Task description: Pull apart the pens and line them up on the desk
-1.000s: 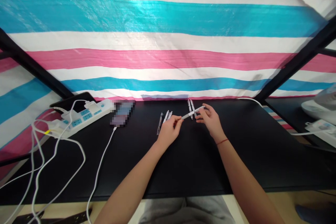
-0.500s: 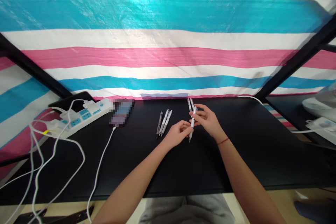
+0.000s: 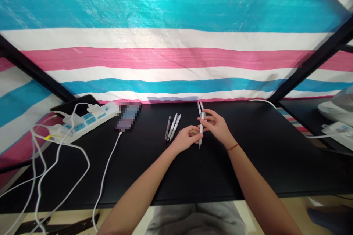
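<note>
A white pen (image 3: 201,126) is held between both hands above the black desk, its tip pointing down toward me. My left hand (image 3: 189,138) grips the lower part of its barrel, fingers closed. Around the upper part close the thumb and fingers of my right hand (image 3: 216,125), with a thin red string on that wrist. Just beyond the right fingers lie two pens (image 3: 199,107), partly hidden by the hand. Left of my left hand, a dark pen (image 3: 168,129) lies beside two white pens (image 3: 174,127), all roughly side by side.
On the black desk (image 3: 132,172), a phone (image 3: 128,117) with a blurred screen is plugged into a white cable (image 3: 104,172). A white power strip (image 3: 88,123) with plugs and tangled cables occupies the left. Behind hangs a striped sheet (image 3: 176,58) between black frame bars.
The pen in my hands has tilted slightly, its upper end shifting a little left to stand more upright in view. Both hands keep hold of it. The other pens have not moved.
</note>
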A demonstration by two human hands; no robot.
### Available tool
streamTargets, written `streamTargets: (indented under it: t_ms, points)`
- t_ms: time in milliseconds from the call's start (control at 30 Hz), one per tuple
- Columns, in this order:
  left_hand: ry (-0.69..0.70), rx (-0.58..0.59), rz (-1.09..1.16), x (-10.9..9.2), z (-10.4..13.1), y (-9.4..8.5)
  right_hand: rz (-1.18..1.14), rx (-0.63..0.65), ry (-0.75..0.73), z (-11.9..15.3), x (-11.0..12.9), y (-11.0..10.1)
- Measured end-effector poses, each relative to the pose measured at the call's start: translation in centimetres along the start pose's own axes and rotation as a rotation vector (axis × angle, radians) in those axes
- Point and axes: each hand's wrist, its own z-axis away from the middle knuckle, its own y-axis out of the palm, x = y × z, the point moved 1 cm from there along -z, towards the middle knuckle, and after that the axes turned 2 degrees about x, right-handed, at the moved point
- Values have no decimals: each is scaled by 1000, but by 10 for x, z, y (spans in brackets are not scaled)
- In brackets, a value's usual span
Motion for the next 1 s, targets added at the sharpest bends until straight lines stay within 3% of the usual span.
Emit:
streamTargets:
  t_ms: [1000]
  points:
    - [33,-1,-64,2,-1,0,-1,-22,-2,0,0,-2]
